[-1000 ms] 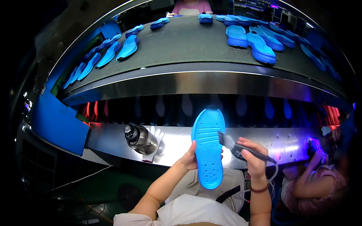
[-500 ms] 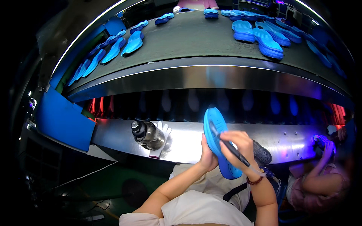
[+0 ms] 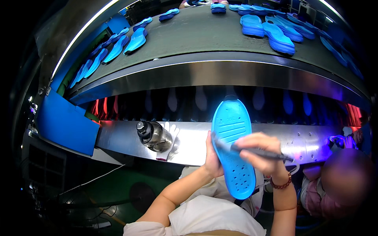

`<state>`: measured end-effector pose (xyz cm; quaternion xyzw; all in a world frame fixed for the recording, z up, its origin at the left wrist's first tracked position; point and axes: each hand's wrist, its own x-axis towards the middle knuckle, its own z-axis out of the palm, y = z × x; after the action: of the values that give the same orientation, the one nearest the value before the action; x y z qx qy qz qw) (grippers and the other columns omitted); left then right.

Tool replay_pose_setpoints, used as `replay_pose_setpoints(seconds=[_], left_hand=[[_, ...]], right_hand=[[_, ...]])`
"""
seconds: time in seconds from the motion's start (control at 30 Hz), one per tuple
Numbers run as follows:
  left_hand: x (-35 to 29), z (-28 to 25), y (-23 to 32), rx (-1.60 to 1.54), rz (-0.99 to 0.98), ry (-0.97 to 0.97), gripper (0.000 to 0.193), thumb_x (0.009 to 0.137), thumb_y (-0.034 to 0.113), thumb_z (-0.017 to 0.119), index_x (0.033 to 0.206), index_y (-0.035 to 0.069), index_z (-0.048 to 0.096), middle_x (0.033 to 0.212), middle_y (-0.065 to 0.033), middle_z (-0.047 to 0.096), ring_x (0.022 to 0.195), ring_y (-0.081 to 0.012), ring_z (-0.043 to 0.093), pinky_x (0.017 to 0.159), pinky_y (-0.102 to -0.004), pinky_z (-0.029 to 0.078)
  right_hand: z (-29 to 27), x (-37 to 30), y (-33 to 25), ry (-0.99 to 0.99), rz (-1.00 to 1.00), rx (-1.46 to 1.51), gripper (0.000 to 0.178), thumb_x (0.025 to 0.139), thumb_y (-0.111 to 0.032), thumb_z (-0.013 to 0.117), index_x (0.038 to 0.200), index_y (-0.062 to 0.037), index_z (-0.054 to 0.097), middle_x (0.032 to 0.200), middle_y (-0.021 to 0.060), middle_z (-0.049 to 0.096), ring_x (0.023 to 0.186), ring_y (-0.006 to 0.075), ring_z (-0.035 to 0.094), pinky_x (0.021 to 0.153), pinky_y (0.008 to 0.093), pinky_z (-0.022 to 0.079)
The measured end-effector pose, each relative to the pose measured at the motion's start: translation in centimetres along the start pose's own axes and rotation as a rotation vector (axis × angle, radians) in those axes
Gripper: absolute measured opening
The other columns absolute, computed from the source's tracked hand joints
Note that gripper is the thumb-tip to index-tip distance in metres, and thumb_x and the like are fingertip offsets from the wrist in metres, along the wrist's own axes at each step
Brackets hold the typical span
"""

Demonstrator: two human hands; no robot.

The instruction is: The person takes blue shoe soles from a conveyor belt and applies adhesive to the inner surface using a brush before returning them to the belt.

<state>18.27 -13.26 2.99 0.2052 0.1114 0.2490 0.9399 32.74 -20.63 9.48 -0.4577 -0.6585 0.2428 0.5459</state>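
Observation:
Over my lap a bright blue shoe sole [image 3: 233, 118] is held up lengthwise, its face with grooves and small holes toward me. My left hand [image 3: 213, 157] grips the sole's left edge, fingers behind it. Closed round a slim black brush-like tool [image 3: 267, 153] is my right hand [image 3: 260, 151]. A pale tube [image 3: 296, 168] shows by the tool's rear end. The tool's grey tip is smeared by motion and lies over the sole's middle; whether it touches I cannot tell.
A metal ledge [image 3: 193, 137] holds a dark clear bottle [image 3: 154, 136] beside a white glove [image 3: 172, 135]. Beyond, several blue soles [image 3: 277, 38] lie on a dark conveyor belt [image 3: 197, 35]. Red-lit openings [image 3: 105, 106] show underneath. A co-worker [image 3: 338, 188] sits at the right.
The sole has turned its face more fully toward me. My right hand has moved right and the tool lies flatter. At the right, the co-worker has leaned in over the ledge.

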Motion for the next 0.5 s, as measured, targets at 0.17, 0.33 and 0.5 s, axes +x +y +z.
replay_pose_setpoints(seconds=[0.17, 0.33, 0.5], left_hand=[[-0.2, 0.2, 0.5, 0.08, 0.021, 0.056, 0.087, 0.08, 0.075, 0.011, 0.136, 0.012, 0.032, 0.129, -0.0142, 0.045, 0.114, -0.0294, 0.049, 0.097, -0.0445, 0.04], [0.4, 0.1, 1.0, 0.09, 0.072, -0.134, 0.094, 0.075, 0.08, 0.012, 0.133, 0.01, 0.035, 0.117, -0.0189, 0.051, 0.103, -0.0314, 0.055, 0.088, -0.0447, 0.046], [1.3, 1.1, 1.3, 0.117, 0.263, -0.068, 0.102, 0.072, 0.083, 0.008, 0.126, 0.002, 0.04, 0.105, -0.0204, 0.056, 0.091, -0.0311, 0.059, 0.079, -0.0432, 0.05]], right_hand=[[-1.2, -0.9, -0.5, 0.026, 0.096, 0.281, 0.019, 0.069, 0.0, 0.068, 0.088, 0.0014, 0.067, 0.09, 0.0166, 0.067, 0.086, 0.0242, 0.065, 0.078, 0.0312, 0.051], [-1.0, -0.9, -1.1, -0.174, -0.096, -0.018, 0.019, 0.069, -0.003, 0.069, 0.088, -0.0013, 0.068, 0.088, 0.0153, 0.067, 0.082, 0.0243, 0.065, 0.076, 0.0299, 0.051], [-1.7, -1.2, 0.0, 0.031, -0.017, -0.049, 0.018, 0.068, -0.002, 0.069, 0.086, -0.0017, 0.067, 0.087, 0.013, 0.067, 0.085, 0.0243, 0.065, 0.076, 0.0318, 0.048]])
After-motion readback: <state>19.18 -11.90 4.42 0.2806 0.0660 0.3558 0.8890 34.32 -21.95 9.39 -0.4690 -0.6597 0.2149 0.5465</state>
